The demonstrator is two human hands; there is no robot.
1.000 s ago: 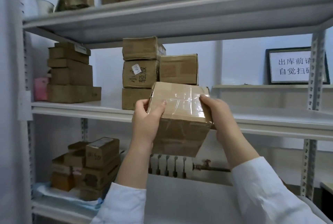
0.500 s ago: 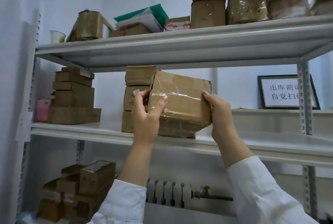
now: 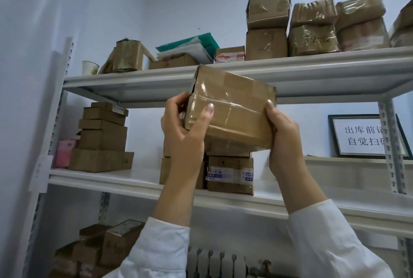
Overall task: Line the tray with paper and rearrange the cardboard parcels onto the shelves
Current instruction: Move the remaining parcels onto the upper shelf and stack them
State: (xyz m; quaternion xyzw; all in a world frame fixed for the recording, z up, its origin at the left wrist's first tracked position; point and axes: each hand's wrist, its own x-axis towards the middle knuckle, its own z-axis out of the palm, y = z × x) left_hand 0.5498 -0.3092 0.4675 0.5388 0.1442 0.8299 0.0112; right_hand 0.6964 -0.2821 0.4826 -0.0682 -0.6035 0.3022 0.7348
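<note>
Both hands, left hand [image 3: 182, 134] and right hand [image 3: 285, 136], are holding a taped parcel [image 3: 232, 110]; it is probably needing a free place on the top shelf [image 3: 312, 69].

Paper cup [image 3: 90, 67], framed sign [image 3: 366, 136], radiator [image 3: 218, 263]

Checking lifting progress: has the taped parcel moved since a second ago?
Yes, upward: the taped parcel, held in both hands, was level with the middle shelf; now its top reaches the top shelf.

- taped brown cardboard parcel [image 3: 232, 107] held in front of grey metal top shelf [image 3: 312, 69] edge, left hand [image 3: 183, 130] and right hand [image 3: 283, 134] at its sides
- stacked cardboard boxes [image 3: 230, 172] behind and below, probably on middle shelf [image 3: 111, 179]
- tiered box stack [image 3: 102, 139] further left
</note>
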